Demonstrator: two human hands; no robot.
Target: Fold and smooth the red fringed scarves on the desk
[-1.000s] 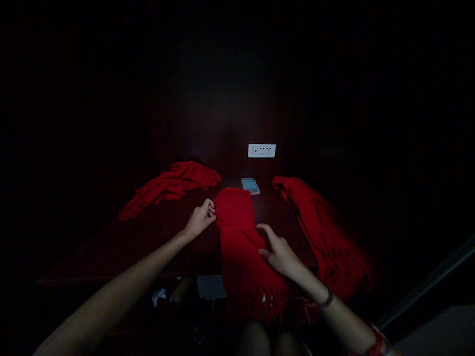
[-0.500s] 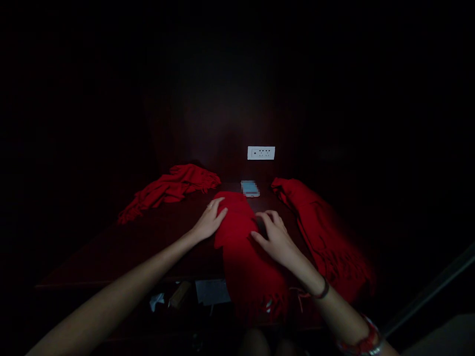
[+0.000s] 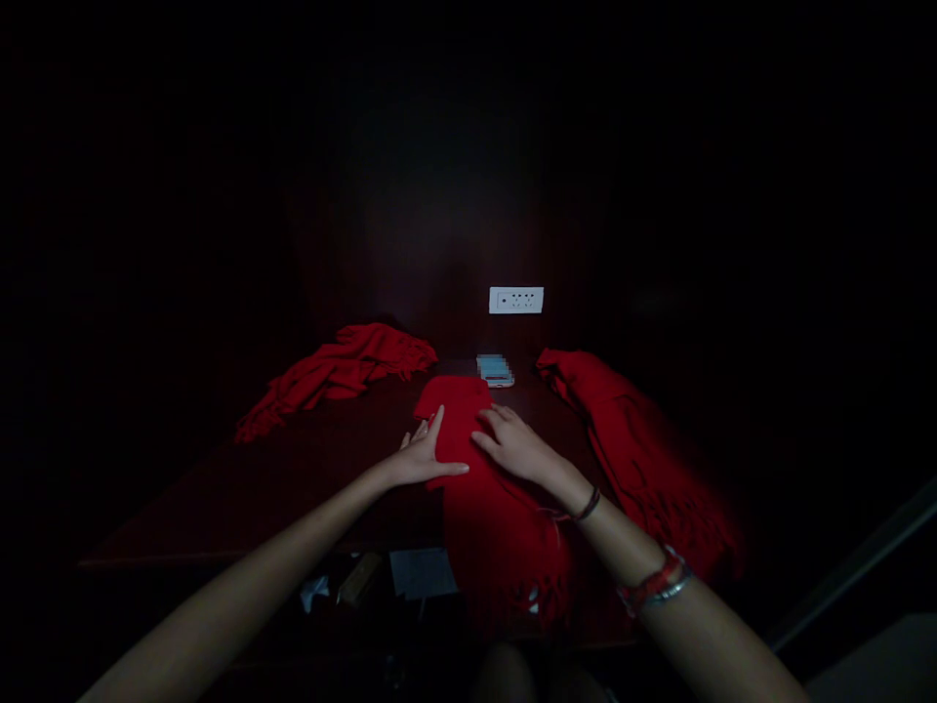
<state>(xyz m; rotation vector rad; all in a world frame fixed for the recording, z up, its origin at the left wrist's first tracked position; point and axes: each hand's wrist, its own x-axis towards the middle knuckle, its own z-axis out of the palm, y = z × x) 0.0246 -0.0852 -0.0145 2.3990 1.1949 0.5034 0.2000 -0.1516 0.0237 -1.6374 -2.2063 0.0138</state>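
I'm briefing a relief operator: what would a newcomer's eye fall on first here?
Probably the red middle cloth, between the left hand and right hand. Then the red, fringed left cloth and right cloth flanking it. Behind, the white socket panel stands out on the dark wall.

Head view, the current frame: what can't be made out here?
All in the head view:
1. Middle red cloth: the parts under the left hand and right hand, which cover them.
2. Phone-like device: screen content, blocked by pixelation.
3. Right-side red cloth: lower end, lost in shadow.
4. Items below the tabletop: too dark to identify.
5. Forearms: cut off by the bottom edge.
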